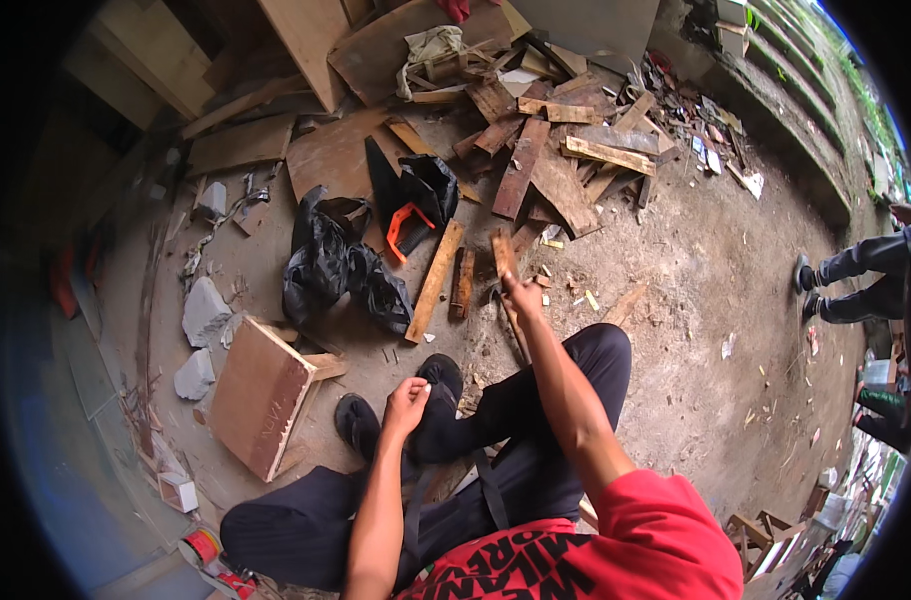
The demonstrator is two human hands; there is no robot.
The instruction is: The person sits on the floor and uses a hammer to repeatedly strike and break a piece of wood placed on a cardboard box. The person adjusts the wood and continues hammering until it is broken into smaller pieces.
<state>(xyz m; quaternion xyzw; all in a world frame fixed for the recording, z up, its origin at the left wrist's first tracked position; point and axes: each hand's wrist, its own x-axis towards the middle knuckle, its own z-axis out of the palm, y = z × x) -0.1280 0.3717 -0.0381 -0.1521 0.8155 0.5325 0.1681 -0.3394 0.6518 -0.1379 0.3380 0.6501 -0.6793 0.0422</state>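
My right hand (521, 295) reaches forward over my knee and is closed around a narrow wooden strip (503, 252) that stands up from the dirt ground. Beside the strip lie a long pale plank (436, 280) and a short dark plank (463, 283). My left hand (408, 402) hovers above my black shoe (439, 378) with its fingers curled in and nothing visible in them. I sit low in black trousers and a red shirt.
An orange-handled hand saw (408, 232) rests on black plastic bags (326, 262). A scrap wood pile (556, 150) lies beyond. A tipped wooden stool (261, 395) and stones (204, 310) are at my left. Another person's legs (861, 275) stand at the right.
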